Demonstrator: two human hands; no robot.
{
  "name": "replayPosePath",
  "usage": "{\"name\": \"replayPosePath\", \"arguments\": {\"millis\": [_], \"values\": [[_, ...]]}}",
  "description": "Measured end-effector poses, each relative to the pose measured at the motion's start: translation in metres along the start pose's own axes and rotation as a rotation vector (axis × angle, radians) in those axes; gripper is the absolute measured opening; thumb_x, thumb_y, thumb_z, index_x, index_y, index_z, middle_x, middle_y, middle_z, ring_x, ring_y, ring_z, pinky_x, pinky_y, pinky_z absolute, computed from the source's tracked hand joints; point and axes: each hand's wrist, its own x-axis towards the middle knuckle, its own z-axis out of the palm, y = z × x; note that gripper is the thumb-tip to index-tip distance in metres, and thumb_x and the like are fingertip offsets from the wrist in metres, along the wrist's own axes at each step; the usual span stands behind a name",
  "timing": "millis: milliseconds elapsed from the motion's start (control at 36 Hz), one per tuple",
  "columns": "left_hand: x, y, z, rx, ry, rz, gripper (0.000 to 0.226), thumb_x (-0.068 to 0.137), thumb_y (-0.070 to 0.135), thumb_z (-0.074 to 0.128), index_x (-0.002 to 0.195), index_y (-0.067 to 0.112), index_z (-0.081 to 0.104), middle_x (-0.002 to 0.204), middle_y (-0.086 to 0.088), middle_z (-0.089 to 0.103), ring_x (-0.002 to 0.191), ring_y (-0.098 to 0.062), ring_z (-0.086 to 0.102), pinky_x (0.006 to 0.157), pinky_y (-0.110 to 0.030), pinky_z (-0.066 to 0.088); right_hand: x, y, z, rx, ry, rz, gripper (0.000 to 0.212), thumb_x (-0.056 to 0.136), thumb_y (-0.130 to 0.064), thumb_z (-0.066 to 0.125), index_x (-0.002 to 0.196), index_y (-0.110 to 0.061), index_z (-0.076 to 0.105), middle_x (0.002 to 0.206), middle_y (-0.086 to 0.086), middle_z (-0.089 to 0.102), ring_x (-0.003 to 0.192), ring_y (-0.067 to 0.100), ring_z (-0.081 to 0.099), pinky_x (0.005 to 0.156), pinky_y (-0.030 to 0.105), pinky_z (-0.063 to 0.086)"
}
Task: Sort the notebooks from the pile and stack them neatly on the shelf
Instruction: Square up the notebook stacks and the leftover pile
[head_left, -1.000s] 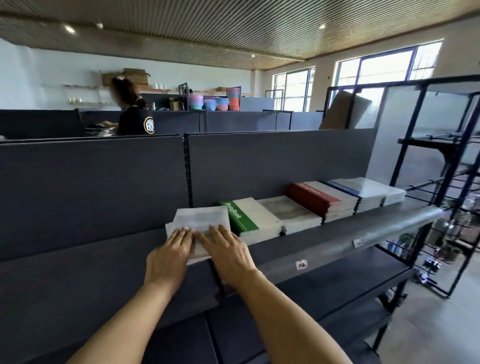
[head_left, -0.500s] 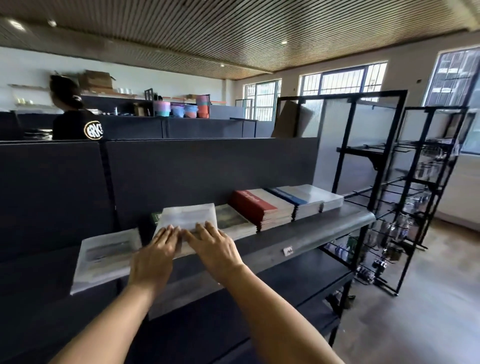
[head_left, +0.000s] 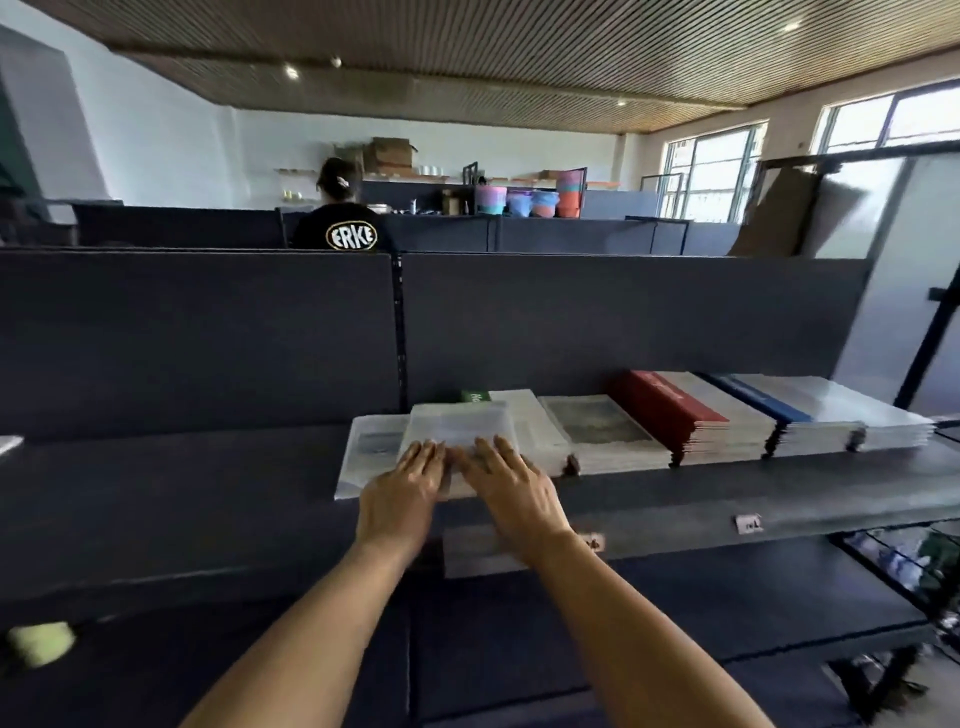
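Observation:
A pale grey-white notebook (head_left: 457, 423) lies on top of a stack on the dark shelf (head_left: 727, 493). My left hand (head_left: 402, 493) and my right hand (head_left: 511, 493) rest flat on its near edge, fingers straight and side by side. Under it a second pale notebook (head_left: 366, 452) sticks out to the left. To the right run neat stacks: a green-spined stack (head_left: 475, 396) mostly covered, a grey-cover stack (head_left: 597, 426), a red stack (head_left: 670, 405) and a blue-and-white stack (head_left: 810, 410).
The shelf's dark back panel (head_left: 571, 322) rises behind the stacks. A lower shelf (head_left: 675, 613) lies beneath. A black wire rack (head_left: 914, 561) stands at the right. A person in a black shirt (head_left: 343, 228) stands behind the partition. A yellow-green object (head_left: 41, 642) sits low left.
The view has swung back left, so the stacks sit further right. Both hands stay flat on the top pale notebook; the second pale notebook at its left now lies close under it.

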Motion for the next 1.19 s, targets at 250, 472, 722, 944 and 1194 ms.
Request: {"name": "replayPosePath", "arguments": {"millis": [250, 472, 722, 944, 1194], "values": [[-0.023, -0.101, -0.017, 0.032, -0.05, -0.111, 0.06, 0.101, 0.006, 0.037, 0.154, 0.021, 0.012, 0.161, 0.006, 0.009, 0.147, -0.006, 0.006, 0.112, -0.025, 0.032, 0.059, -0.085, 0.018, 0.031, 0.004, -0.08, 0.065, 0.096, -0.002, 0.035, 0.153, -0.024, 0.012, 0.158, 0.012, 0.015, 0.146, 0.033, 0.013, 0.114, 0.039, 0.025], [-0.038, -0.195, -0.026, 0.066, -0.077, -0.166, 0.057, 0.103, 0.01, 0.034, 0.154, 0.024, 0.011, 0.161, 0.009, 0.009, 0.147, -0.006, 0.008, 0.114, -0.027, 0.03, 0.113, -0.164, 0.037, 0.062, -0.05, -0.084, 0.069, 0.095, 0.0, 0.04, 0.152, -0.026, 0.014, 0.159, 0.007, 0.014, 0.146, 0.029, 0.013, 0.108, 0.04, 0.032], [-0.044, -0.235, -0.022, -0.034, -0.107, -0.237, 0.055, 0.099, 0.008, 0.037, 0.149, 0.029, 0.029, 0.157, 0.012, 0.025, 0.145, -0.006, 0.019, 0.111, -0.027, 0.03, 0.142, -0.199, 0.045, 0.087, -0.286, -0.032, 0.087, 0.084, 0.01, 0.051, 0.152, -0.031, 0.014, 0.157, 0.005, 0.019, 0.143, 0.024, 0.02, 0.102, 0.04, 0.04], [-0.032, -0.246, -0.02, -0.144, -0.301, -0.084, 0.06, 0.094, 0.032, 0.056, 0.148, 0.023, 0.032, 0.158, 0.004, 0.023, 0.146, -0.012, 0.015, 0.115, -0.03, 0.022, 0.147, -0.19, 0.048, 0.156, -0.362, 0.116, 0.064, 0.084, -0.02, 0.053, 0.144, -0.024, 0.031, 0.146, 0.001, 0.04, 0.131, 0.024, 0.041, 0.099, 0.038, 0.041], [-0.02, -0.254, -0.028, -0.333, -0.55, -0.155, 0.081, 0.083, 0.053, 0.067, 0.149, 0.024, 0.032, 0.16, 0.001, 0.014, 0.147, -0.015, 0.014, 0.117, -0.03, 0.017, 0.143, -0.186, 0.059, 0.123, -0.36, 0.05, 0.065, 0.091, -0.042, 0.049, 0.147, -0.019, 0.027, 0.152, 0.005, 0.031, 0.139, 0.025, 0.03, 0.114, 0.04, 0.023]]}}
